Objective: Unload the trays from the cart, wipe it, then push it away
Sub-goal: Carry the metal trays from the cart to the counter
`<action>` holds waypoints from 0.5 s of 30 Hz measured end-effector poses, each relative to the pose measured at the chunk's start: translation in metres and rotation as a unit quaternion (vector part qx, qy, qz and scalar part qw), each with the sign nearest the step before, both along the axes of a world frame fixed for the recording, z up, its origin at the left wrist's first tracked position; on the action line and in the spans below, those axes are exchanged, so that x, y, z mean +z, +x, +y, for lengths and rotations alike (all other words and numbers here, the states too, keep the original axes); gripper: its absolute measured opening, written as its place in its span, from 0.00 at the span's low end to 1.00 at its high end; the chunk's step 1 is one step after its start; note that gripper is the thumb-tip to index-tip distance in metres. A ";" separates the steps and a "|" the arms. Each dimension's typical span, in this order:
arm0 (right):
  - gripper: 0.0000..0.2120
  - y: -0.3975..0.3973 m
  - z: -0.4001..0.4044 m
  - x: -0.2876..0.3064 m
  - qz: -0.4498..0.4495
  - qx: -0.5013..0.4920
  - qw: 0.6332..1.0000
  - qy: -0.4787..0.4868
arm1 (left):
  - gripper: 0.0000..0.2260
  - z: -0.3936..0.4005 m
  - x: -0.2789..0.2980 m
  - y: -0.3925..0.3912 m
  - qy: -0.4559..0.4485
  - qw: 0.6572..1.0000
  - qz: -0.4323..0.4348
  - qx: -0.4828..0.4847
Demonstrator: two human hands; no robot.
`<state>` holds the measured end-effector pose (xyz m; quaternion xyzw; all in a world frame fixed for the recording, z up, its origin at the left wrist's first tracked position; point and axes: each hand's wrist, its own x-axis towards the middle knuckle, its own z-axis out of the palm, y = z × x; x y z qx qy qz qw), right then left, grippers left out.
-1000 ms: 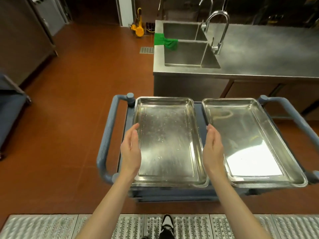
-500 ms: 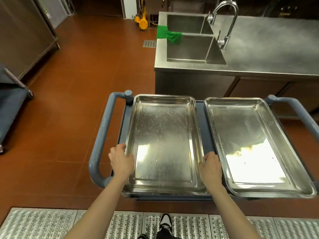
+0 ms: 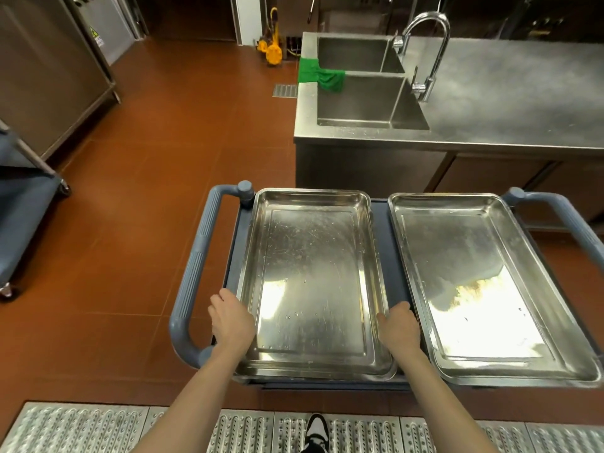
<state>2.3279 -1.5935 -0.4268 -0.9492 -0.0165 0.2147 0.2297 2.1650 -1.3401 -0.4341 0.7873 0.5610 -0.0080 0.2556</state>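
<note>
Two empty steel trays lie side by side on the blue-grey cart (image 3: 379,253). The left tray (image 3: 310,279) is held at both long edges: my left hand (image 3: 230,318) grips its left rim and my right hand (image 3: 398,325) grips its right rim, fingers curled under the edges. The right tray (image 3: 483,282) lies untouched beside it. The cart has a handle on the left (image 3: 196,266) and one on the right (image 3: 568,220).
A steel counter (image 3: 510,99) with a double sink (image 3: 362,99) and tap stands right behind the cart. A green cloth (image 3: 318,76) hangs over the sink's edge. Another cart (image 3: 23,204) is at the far left. A metal floor grate (image 3: 228,429) lies under my feet.
My hands came down from above the left tray's sides and closed on its two long rims near the front. The view moved a little closer.
</note>
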 end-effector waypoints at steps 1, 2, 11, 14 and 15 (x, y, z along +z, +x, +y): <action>0.14 0.001 0.000 0.000 0.003 0.001 1.000 0.000 | 0.19 0.002 0.001 0.000 0.000 1.000 0.016 -0.004; 0.14 0.001 0.000 -0.001 0.006 0.001 1.000 0.000 | 0.19 0.003 0.002 0.001 -0.001 1.000 0.030 -0.007; 0.15 -0.005 0.001 0.002 -0.051 -0.021 0.998 0.024 | 0.09 0.008 0.001 -0.011 0.044 0.996 -0.024 -0.067; 0.14 -0.005 0.003 0.006 -0.095 -0.036 0.994 0.047 | 0.07 0.008 0.005 -0.014 0.038 0.993 -0.099 -0.052; 0.15 -0.004 0.003 0.007 -0.098 -0.038 0.993 0.059 | 0.06 0.008 0.007 -0.014 0.032 0.992 -0.116 -0.041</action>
